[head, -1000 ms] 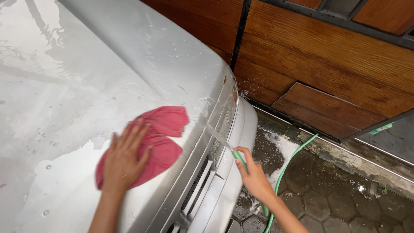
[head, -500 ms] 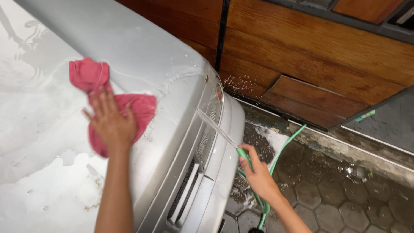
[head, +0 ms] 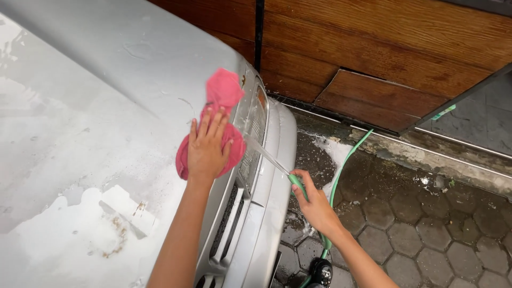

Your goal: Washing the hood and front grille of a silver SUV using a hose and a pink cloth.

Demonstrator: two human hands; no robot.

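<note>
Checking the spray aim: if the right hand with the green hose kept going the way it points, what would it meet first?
Probably the silver car's front: the right hand aims the green hose up-left at the headlight, just below the pink cloth. Depth is uncertain.

Wet silver hood point(head: 106, 106) w/ pink cloth point(head: 221, 122) at front edge; paved floor point(head: 416, 224) w/ green hose point(head: 344, 165).
</note>
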